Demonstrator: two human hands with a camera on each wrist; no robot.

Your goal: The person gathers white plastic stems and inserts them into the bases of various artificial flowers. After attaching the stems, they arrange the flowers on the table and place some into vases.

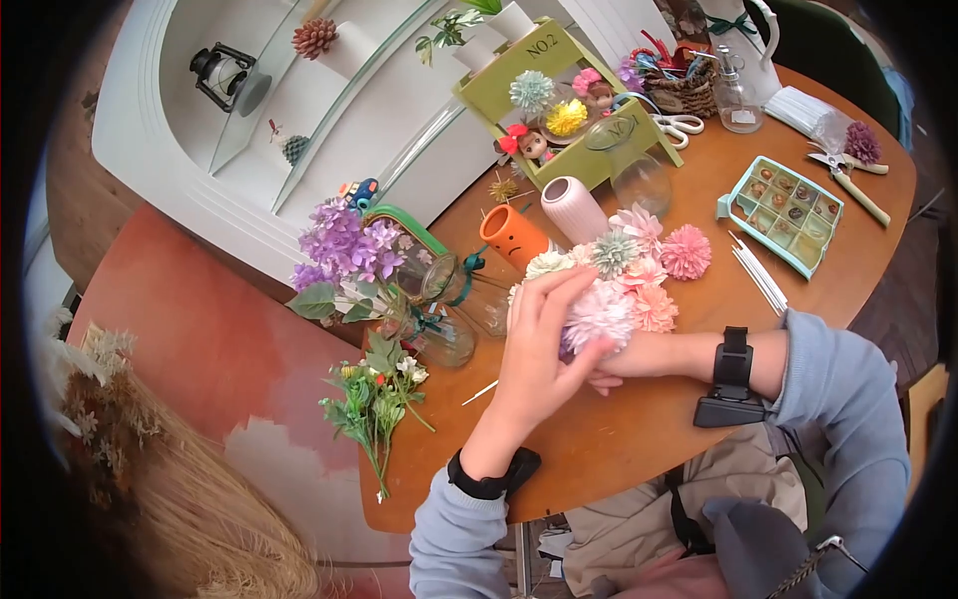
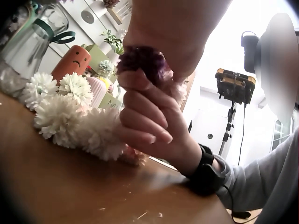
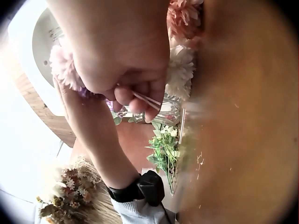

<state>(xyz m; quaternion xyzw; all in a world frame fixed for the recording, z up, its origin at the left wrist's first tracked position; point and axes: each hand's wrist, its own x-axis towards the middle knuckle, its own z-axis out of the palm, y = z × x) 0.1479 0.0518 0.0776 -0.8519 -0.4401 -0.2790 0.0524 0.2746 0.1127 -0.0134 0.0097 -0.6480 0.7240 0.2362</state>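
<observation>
Pale pink pompom flower at the near edge of the flower cluster, mid-desk, held between both hands. Right hand curled beneath it, fingers folded round the stem end; thin pale stick pinched between fingertips in the right wrist view. Darker purple bloom sitting atop those curled fingers in the left wrist view. Left hand laid over the flower from the near left, fingers long and fairly straight, tips resting on the petals, thumb tucked against the bloom's underside; touching rather than gripping.

Around the flower: white blooms lying on the desk just beside the right hand, peach and pink heads behind. Orange vase with a face and a ribbed pale pink vase lying just beyond the cluster. Glass jars with green ribbon to the left, near purple hydrangea. Small green sprig with white buds at the desk's left edge. Loose white sticks to the right of the cluster, next to a teal compartment tray. Pruners and scissors at the far side, well apart from the hands. Green wooden crate with dolls and flowers at the far edge.
</observation>
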